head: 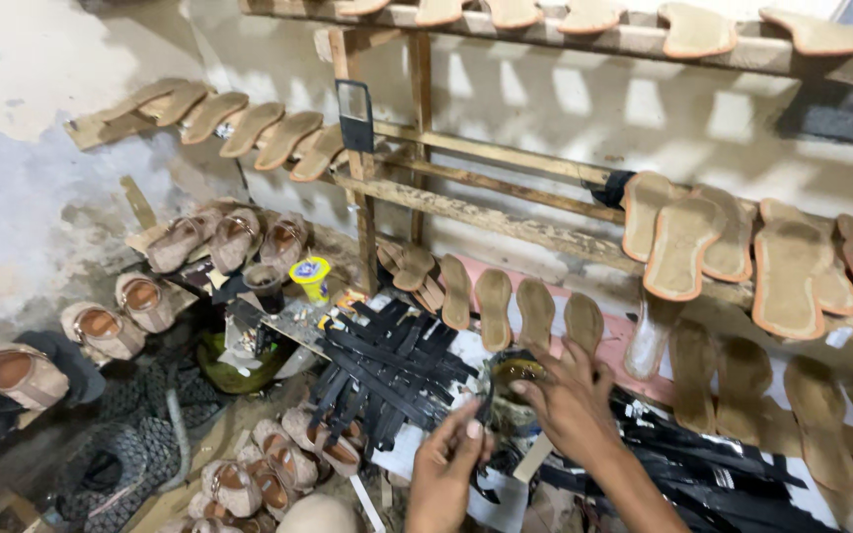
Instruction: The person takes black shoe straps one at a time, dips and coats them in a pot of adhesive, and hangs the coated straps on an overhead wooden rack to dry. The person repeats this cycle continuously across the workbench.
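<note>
Both hands (505, 424) gripping glue tin (510, 390) (yellow-lidded tub (309, 271) far left)

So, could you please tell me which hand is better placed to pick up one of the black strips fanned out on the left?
Probably the left hand: it lies nearest the black strips.

Rack (505, 222): rough bare wood, dusty and matt, glue-stained along its front edge.
Soles (683, 247): matt tan board-like material with paler orange rims.
Straps (387, 370): black strips, faintly glossy like faux leather.
Tin (510, 380): dull metal, grimy, under my right hand (570, 405).
Strap piece (481, 410): dark, at the fingertips of my left hand (446, 469).
Wall (41, 148): rough, patchy plaster.
</note>
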The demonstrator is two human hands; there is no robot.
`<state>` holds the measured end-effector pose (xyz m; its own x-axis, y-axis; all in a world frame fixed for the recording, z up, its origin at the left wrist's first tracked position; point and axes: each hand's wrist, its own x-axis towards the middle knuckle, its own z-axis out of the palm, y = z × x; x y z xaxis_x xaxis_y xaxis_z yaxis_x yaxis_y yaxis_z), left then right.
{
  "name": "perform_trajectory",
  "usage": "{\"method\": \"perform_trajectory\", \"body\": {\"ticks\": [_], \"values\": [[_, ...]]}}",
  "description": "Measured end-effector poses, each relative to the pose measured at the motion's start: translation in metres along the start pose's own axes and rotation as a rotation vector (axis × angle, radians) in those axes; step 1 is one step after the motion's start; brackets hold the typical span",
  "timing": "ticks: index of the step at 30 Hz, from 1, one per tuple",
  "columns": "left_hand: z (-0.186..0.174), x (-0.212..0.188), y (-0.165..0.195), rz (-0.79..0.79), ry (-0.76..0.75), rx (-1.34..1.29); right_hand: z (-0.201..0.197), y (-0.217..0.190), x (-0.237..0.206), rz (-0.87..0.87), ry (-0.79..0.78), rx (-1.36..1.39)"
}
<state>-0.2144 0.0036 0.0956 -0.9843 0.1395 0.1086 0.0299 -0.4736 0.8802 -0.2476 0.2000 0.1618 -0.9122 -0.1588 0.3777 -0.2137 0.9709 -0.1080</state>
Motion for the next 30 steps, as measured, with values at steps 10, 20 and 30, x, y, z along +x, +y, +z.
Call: {"method": "perform_trajectory", "body": {"ticks": [10, 20, 30], "values": [[0.012, -0.009, -0.023, -0.136, -0.004, 0.155, -0.025, -0.025, -0.054, 0.083, 0.207, 0.566], [0.025, 0.0, -0.009, -0.151, 0.147, 0.036, -0.045, -0.026, -0.066, -0.321, 0.452, 0.345], [0.026, -0.006, -0.009, -0.226, -0.006, 0.045, -0.036, -0.008, -0.07, -0.183, 0.342, 0.159]]}}
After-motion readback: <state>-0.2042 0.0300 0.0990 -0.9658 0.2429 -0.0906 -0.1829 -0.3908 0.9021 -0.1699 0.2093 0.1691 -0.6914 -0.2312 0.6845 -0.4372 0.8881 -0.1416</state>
